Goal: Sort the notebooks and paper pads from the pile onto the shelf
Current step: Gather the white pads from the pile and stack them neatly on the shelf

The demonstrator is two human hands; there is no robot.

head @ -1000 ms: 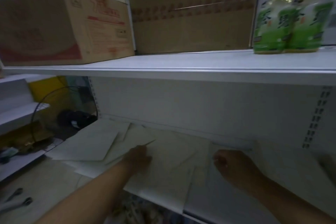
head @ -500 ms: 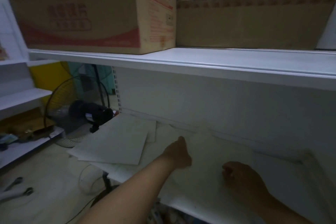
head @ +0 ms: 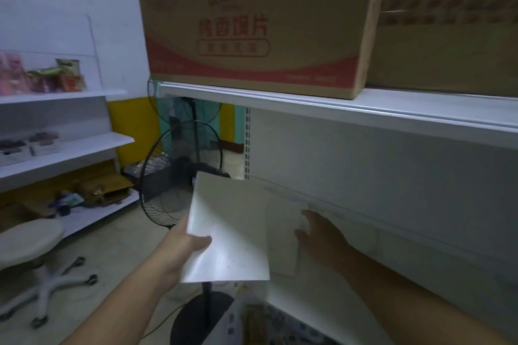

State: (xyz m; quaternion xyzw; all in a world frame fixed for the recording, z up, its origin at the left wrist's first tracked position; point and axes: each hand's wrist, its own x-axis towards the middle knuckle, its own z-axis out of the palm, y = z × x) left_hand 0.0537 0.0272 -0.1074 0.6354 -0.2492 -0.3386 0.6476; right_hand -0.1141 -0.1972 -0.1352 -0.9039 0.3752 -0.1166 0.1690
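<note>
Head view: dim storeroom seen from above the forearms, soft with blur.
Left hand (head: 188,244): closed on the near left edge of a pale, smooth rectangular paper pad (head: 228,228), thumb lying on top of the glossy cover, fingers hidden beneath.
Pad position: held tilted in the air at the left end of the white metal lower shelf (head: 350,283), its right part overlapping the shelf edge, its left part out over the floor.
Right hand (head: 319,235): open and flat, fingers spread, palm down on a second flat off-white sheet or pad (head: 283,246) that lies on the lower shelf, just beside the held one; whether it presses or only rests cannot be told.
Upper shelf (head: 364,109): white painted metal with a ridged front lip, carrying a brown corrugated cardboard box with red print (head: 252,22) and, touching it on the right, a plain brown taped carton (head: 448,25).
Floor area at left: black wire-cage pedestal fan (head: 179,176) on a round base behind the held pad; round pale cushioned stool on castors (head: 28,244) well apart.
</note>
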